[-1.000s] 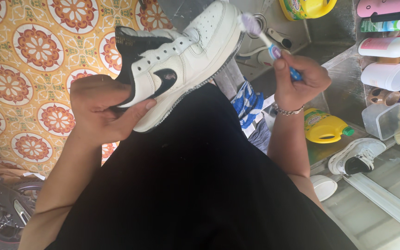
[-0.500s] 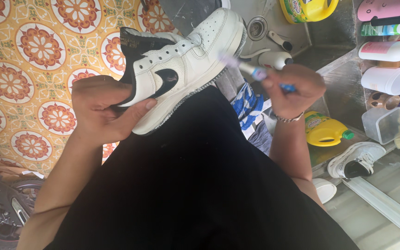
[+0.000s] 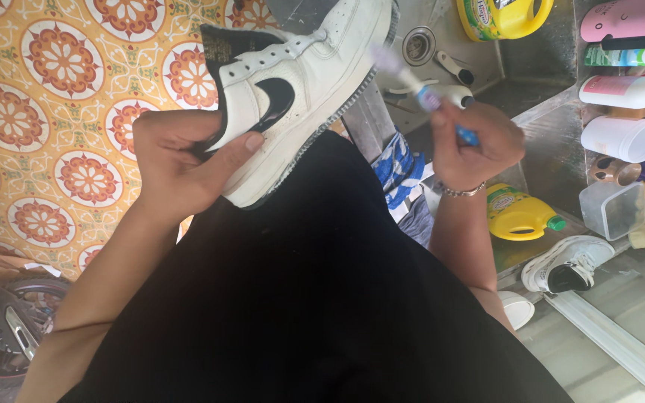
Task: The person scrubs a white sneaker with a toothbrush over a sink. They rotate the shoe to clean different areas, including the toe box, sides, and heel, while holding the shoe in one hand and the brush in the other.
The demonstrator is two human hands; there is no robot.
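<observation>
My left hand [image 3: 177, 160] grips the heel of a white sneaker [image 3: 304, 89] with a black side mark and black collar, holding it tilted with the toe pointing up and away. My right hand [image 3: 475, 145] is closed on a blue-handled toothbrush [image 3: 419, 86]. Its bristle end sits close to the sneaker's sole edge near the toe; I cannot tell whether it touches. A metal bracelet [image 3: 455, 190] circles my right wrist. My black garment [image 3: 315, 298] fills the lower middle of the view.
A steel sink [image 3: 442, 45] with a drain lies behind the toothbrush. Two yellow jugs [image 3: 520, 213] [image 3: 498, 16], a second white sneaker [image 3: 567, 263], bottles and a clear container [image 3: 617, 209] crowd the right. Patterned orange tiles [image 3: 61, 97] cover the left; a wheel [image 3: 9, 328] shows lower left.
The sneaker has risen and moved slightly right in my left hand. The toothbrush swung down toward the sole, then lifted again to the sole edge near the toe.
</observation>
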